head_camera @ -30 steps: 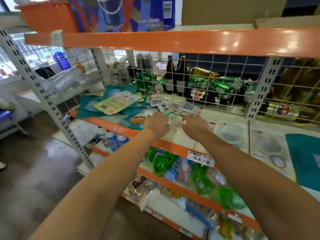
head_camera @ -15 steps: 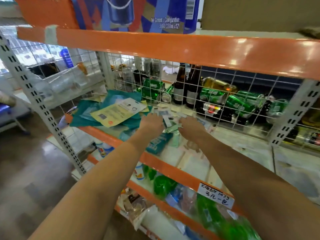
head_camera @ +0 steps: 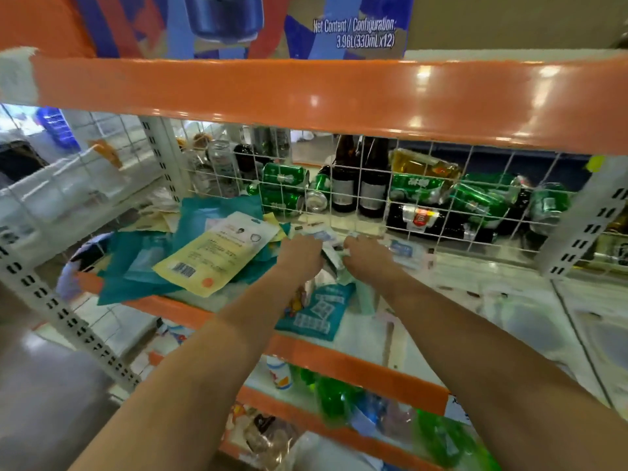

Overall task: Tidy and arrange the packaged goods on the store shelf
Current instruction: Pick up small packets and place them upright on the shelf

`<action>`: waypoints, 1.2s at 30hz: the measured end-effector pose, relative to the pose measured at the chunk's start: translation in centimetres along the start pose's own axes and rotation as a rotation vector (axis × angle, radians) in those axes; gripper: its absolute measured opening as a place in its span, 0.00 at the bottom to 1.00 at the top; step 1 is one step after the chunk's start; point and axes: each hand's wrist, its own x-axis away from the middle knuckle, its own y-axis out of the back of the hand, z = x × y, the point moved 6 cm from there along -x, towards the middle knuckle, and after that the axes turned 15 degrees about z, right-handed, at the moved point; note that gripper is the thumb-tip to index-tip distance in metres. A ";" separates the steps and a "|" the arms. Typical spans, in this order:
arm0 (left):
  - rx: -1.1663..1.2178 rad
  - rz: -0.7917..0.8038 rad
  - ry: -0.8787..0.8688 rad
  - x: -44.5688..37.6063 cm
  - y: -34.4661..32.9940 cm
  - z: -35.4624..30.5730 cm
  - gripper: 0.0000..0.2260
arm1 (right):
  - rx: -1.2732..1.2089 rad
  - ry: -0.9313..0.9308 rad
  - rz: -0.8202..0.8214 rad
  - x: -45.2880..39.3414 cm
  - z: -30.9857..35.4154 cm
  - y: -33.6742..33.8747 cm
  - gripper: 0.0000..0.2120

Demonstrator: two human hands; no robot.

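Observation:
Both my hands reach onto the middle shelf (head_camera: 339,363). My left hand (head_camera: 300,254) and my right hand (head_camera: 365,254) sit close together, fingers curled round a bundle of small flat packets (head_camera: 331,254) between them. More small white and blue packets (head_camera: 404,249) lie just right of my right hand. A teal packet (head_camera: 316,314) lies under my wrists near the shelf's front edge. To the left is a loose pile of teal pouches (head_camera: 136,266) with a yellow pouch (head_camera: 210,258) on top.
A wire mesh (head_camera: 424,198) backs the shelf; behind it lie green cans (head_camera: 421,193) and dark bottles (head_camera: 343,185). An orange shelf edge (head_camera: 306,96) hangs overhead with a blue carton (head_camera: 272,25) on it. Green and clear packs (head_camera: 336,399) fill the lower shelf.
The view has moved closer and left along the shelf. My hands have gone deeper toward the mesh and gathered small packets between them.

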 end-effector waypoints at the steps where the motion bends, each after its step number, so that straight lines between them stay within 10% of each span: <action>1: -0.009 -0.001 -0.009 -0.3 0.0 0.5 0.14 | 0.004 -0.020 0.005 -0.2 0.4 -0.1 0.17; 23: -0.064 0.003 -0.235 -3.4 -1.4 6.4 0.17 | -0.102 -0.444 0.048 -4.1 4.5 -1.6 0.20; 36: -0.084 -0.068 -0.289 -3.0 -0.3 6.4 0.15 | -0.386 -0.395 0.028 -3.3 4.9 -0.3 0.16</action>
